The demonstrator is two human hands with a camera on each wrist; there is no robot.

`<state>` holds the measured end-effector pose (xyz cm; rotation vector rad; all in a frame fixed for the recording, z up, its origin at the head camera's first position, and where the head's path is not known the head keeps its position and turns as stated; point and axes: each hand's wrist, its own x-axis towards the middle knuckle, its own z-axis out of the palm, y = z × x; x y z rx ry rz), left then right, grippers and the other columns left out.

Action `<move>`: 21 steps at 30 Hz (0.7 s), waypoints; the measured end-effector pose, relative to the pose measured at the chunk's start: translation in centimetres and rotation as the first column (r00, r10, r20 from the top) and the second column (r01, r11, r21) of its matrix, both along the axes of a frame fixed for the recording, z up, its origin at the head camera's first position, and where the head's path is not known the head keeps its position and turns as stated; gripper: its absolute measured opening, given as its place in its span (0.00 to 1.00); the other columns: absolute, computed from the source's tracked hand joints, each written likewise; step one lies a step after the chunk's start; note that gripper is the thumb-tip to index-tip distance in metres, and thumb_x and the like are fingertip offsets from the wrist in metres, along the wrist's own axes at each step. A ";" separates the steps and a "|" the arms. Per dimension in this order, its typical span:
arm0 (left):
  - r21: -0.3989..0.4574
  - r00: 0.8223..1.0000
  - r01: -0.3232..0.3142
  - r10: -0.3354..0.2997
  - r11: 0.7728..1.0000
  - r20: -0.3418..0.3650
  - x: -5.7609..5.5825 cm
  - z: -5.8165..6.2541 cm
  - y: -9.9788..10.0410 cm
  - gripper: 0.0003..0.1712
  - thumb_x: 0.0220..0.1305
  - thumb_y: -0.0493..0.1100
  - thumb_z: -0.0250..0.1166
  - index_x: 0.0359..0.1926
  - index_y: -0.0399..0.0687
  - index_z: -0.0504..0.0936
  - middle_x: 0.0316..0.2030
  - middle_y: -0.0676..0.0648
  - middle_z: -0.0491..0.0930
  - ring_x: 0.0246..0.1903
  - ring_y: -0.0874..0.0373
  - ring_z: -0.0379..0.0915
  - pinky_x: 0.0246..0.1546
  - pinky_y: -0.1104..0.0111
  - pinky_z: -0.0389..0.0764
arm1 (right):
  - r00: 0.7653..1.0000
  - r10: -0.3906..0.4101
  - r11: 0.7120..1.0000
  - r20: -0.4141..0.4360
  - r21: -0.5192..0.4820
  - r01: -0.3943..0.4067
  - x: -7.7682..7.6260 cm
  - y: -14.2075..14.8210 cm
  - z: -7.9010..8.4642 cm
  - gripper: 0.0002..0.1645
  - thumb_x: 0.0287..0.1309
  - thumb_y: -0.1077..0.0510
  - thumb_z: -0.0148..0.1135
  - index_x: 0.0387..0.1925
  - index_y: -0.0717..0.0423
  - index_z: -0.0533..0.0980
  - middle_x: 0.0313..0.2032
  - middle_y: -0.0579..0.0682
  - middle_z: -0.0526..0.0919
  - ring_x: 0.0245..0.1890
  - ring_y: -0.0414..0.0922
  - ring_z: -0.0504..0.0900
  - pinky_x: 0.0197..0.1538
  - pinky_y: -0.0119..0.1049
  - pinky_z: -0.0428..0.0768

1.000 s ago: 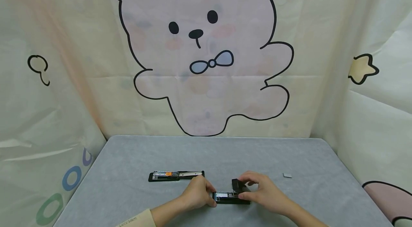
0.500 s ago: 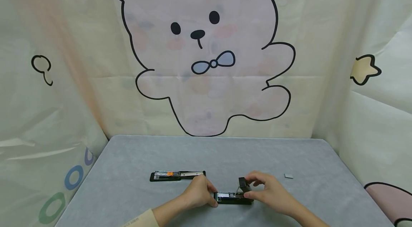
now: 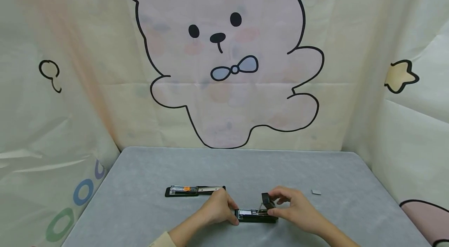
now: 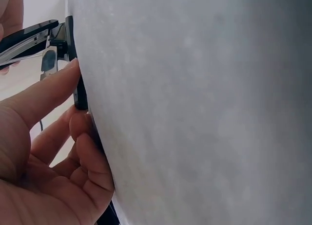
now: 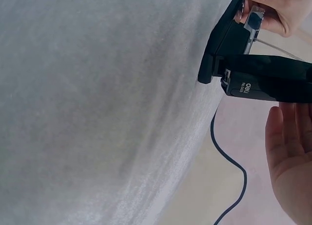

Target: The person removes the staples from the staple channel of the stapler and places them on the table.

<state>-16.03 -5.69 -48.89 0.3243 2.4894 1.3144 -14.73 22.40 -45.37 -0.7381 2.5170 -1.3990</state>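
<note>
A black stapler (image 3: 257, 219) lies on the grey table, its top cover (image 5: 268, 79) swung up and its metal staple channel (image 3: 247, 212) exposed. My left hand (image 3: 218, 209) pinches the left end of the base between thumb and fingers, seen close in the left wrist view. At the stapler's right end, my right hand (image 3: 294, 210) holds the raised cover with thumb and fingertips. In the right wrist view, the fingers of that hand are against the cover's outer side and its thumb is out of sight. A thin spring rod (image 5: 278, 48) stretches between cover and channel.
Behind my left hand lies another long black stapler-like thing (image 3: 184, 190) with a clear part, an orange piece and a metal strip. A small grey strip (image 3: 316, 192), perhaps staples, lies on the table (image 3: 273, 165) to the right. Printed curtains surround the table.
The stapler's cover has tilted up and back to the right with my right hand, uncovering more of the channel. My left hand keeps its hold on the base. The head view has shifted slightly.
</note>
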 end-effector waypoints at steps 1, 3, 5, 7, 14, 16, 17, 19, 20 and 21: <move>-0.001 1.000 -0.001 0.001 1.000 0.001 0.0 0.0 0.0 0.17 0.32 0.28 0.86 0.27 0.43 0.92 0.21 0.54 0.86 0.22 0.61 0.69 0.23 0.68 0.69 | 1.000 -0.002 1.000 0.005 0.001 0.002 0.0 0.0 -0.1 0.18 0.61 0.53 0.77 0.51 0.49 0.83 0.46 0.41 0.87 0.46 0.38 0.83 0.50 0.38 0.82; -0.006 1.000 -0.002 0.002 1.000 0.000 0.0 0.1 0.1 0.17 0.32 0.28 0.86 0.27 0.43 0.92 0.22 0.54 0.87 0.23 0.61 0.69 0.23 0.68 0.69 | 1.000 -0.006 1.000 0.013 0.003 0.006 0.0 0.1 -0.2 0.18 0.60 0.53 0.77 0.51 0.49 0.84 0.46 0.41 0.87 0.46 0.38 0.84 0.50 0.38 0.82; -0.008 1.000 -0.003 0.003 1.000 -0.003 0.0 0.1 0.2 0.17 0.31 0.28 0.86 0.27 0.43 0.92 0.22 0.53 0.87 0.23 0.61 0.69 0.23 0.68 0.69 | 1.000 -0.008 1.000 0.012 0.001 0.008 0.0 0.1 -0.3 0.18 0.60 0.53 0.77 0.50 0.48 0.84 0.45 0.41 0.87 0.46 0.39 0.84 0.50 0.37 0.82; -0.011 1.000 -0.005 0.005 1.000 -0.004 0.0 0.1 0.2 0.17 0.31 0.28 0.86 0.27 0.43 0.92 0.22 0.54 0.87 0.23 0.61 0.68 0.23 0.68 0.69 | 1.000 -0.006 1.000 0.007 -0.007 0.006 0.0 0.1 -0.3 0.18 0.60 0.53 0.77 0.50 0.48 0.84 0.45 0.42 0.87 0.46 0.39 0.84 0.50 0.37 0.82; -0.023 1.000 -0.003 0.003 1.000 -0.009 0.0 0.0 0.3 0.17 0.31 0.29 0.86 0.27 0.44 0.92 0.21 0.55 0.86 0.22 0.61 0.68 0.22 0.68 0.68 | 0.999 -0.025 0.999 0.022 -0.021 0.025 0.2 0.5 0.0 0.19 0.61 0.53 0.76 0.52 0.50 0.83 0.47 0.43 0.87 0.46 0.39 0.83 0.49 0.40 0.83; -0.029 1.000 -0.007 0.007 1.000 -0.003 -0.1 0.0 0.3 0.17 0.31 0.29 0.86 0.27 0.45 0.92 0.21 0.56 0.86 0.22 0.61 0.68 0.23 0.68 0.69 | 0.999 -0.035 0.999 0.028 -0.019 0.036 0.3 0.7 0.1 0.18 0.61 0.53 0.76 0.52 0.49 0.83 0.48 0.43 0.87 0.46 0.40 0.83 0.50 0.41 0.83; -0.032 1.000 -0.008 0.008 0.999 -0.004 -0.1 0.0 0.3 0.17 0.31 0.29 0.86 0.27 0.45 0.92 0.21 0.55 0.86 0.22 0.61 0.69 0.24 0.68 0.70 | 0.999 -0.039 0.999 0.029 -0.017 0.039 0.3 0.9 0.1 0.18 0.61 0.52 0.76 0.51 0.49 0.83 0.48 0.43 0.87 0.46 0.41 0.84 0.49 0.41 0.83; -0.039 1.000 -0.012 0.011 0.999 -0.006 -0.1 -0.1 0.2 0.17 0.31 0.30 0.87 0.27 0.46 0.92 0.22 0.55 0.87 0.23 0.61 0.69 0.25 0.67 0.71 | 0.998 -0.049 0.999 0.038 -0.011 0.049 0.4 1.1 0.1 0.18 0.61 0.52 0.76 0.51 0.48 0.83 0.48 0.44 0.87 0.45 0.42 0.84 0.49 0.40 0.83; -0.044 1.000 -0.012 0.012 0.999 -0.006 -0.1 -0.1 0.2 0.17 0.31 0.30 0.87 0.27 0.46 0.93 0.23 0.55 0.87 0.23 0.61 0.69 0.25 0.67 0.72 | 0.998 -0.053 0.999 0.039 -0.011 0.053 0.5 1.2 0.1 0.18 0.61 0.52 0.76 0.51 0.49 0.83 0.49 0.45 0.87 0.45 0.42 0.84 0.49 0.40 0.83; -0.044 1.000 -0.013 0.012 0.999 -0.007 -0.1 -0.1 0.1 0.17 0.31 0.30 0.87 0.27 0.46 0.93 0.23 0.55 0.87 0.23 0.61 0.69 0.25 0.67 0.72 | 0.998 -0.055 0.998 0.044 -0.011 0.055 0.5 1.3 0.1 0.18 0.61 0.52 0.76 0.52 0.50 0.83 0.49 0.46 0.87 0.45 0.42 0.85 0.49 0.40 0.83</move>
